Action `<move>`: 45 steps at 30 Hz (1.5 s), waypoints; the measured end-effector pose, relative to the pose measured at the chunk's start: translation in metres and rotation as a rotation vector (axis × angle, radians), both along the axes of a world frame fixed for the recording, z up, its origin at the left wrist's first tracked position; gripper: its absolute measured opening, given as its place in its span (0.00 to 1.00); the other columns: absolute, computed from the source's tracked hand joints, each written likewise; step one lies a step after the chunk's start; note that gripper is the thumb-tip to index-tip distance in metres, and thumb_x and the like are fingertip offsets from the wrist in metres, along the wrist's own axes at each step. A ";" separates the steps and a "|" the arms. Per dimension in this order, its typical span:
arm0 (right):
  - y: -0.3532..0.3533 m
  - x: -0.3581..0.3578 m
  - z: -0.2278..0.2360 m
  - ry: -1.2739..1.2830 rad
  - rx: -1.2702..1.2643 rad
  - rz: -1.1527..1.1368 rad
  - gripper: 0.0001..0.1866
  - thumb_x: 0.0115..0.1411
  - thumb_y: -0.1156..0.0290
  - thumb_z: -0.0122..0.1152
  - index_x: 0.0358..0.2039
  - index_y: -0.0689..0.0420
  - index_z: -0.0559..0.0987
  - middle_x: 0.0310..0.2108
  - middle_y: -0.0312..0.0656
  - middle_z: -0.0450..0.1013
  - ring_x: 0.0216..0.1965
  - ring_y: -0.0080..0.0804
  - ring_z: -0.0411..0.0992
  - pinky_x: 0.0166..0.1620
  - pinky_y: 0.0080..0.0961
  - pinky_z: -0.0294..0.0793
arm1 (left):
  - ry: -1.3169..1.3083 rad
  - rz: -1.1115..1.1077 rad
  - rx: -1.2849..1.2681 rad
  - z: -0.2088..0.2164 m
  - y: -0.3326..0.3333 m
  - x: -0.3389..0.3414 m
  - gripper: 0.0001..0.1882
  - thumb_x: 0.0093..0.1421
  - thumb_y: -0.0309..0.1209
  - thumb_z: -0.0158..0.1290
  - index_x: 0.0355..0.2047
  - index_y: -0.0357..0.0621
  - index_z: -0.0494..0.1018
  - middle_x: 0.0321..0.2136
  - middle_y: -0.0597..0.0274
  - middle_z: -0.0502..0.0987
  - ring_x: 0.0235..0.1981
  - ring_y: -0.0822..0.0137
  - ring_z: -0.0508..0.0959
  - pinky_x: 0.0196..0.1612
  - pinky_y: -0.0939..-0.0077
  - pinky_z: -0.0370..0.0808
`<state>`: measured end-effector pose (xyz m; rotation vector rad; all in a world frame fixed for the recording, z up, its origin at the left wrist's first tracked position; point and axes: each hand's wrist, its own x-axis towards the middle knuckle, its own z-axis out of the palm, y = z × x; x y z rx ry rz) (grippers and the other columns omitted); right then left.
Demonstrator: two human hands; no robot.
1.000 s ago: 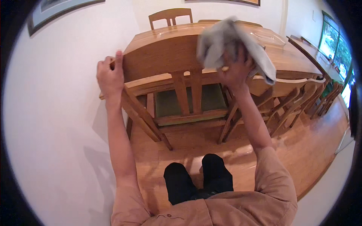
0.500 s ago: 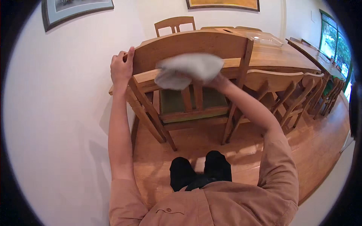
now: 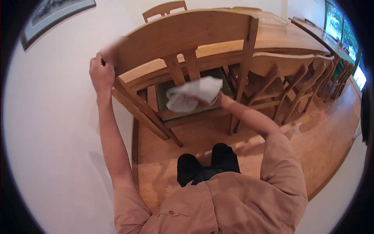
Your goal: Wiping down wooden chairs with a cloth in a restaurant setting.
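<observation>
so, with the left hand [image 3: 102, 76] clamped on the chair [image 3: 183, 33] at left, the right hand [image 3: 216, 100] gripping the cloth [image 3: 196, 89] should press evenly along the rail [image 3: 198, 117].

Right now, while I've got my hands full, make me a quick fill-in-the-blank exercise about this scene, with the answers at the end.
1. The pale cloth is in the person's ____ hand.
2. The left hand grips the chair backrest at its ____ end.
3. The seat below that backrest is coloured ____.
4. The framed picture hangs on the white ____.

Missing words: right; left; green; wall.
</observation>
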<state>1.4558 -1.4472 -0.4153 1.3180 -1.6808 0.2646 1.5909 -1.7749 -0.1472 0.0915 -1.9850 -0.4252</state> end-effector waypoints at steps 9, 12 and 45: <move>-0.030 0.015 0.000 0.021 -0.235 -0.285 0.30 0.54 0.64 0.56 0.59 0.26 0.72 0.60 0.40 0.65 0.60 0.48 0.63 0.62 0.58 0.58 | 0.120 -0.038 -0.024 -0.021 -0.002 -0.006 0.33 0.64 0.61 0.46 0.46 0.41 0.74 0.45 0.47 0.71 0.48 0.53 0.73 0.52 0.59 0.70; -0.005 0.006 -0.111 -0.020 0.134 -0.298 0.27 0.54 0.63 0.58 0.57 0.35 0.75 0.56 0.40 0.69 0.59 0.46 0.64 0.61 0.54 0.62 | 0.281 0.040 -0.026 -0.047 0.012 0.000 0.38 0.62 0.56 0.53 0.58 0.36 0.63 0.55 0.38 0.63 0.56 0.46 0.66 0.59 0.56 0.64; 0.080 0.030 -0.132 -0.238 -0.531 -0.635 0.24 0.61 0.64 0.54 0.55 0.65 0.69 0.57 0.62 0.65 0.58 0.64 0.61 0.63 0.58 0.54 | -0.614 -0.510 0.826 -0.442 0.063 0.116 0.27 0.63 0.30 0.56 0.60 0.41 0.60 0.53 0.53 0.70 0.46 0.66 0.74 0.50 0.72 0.71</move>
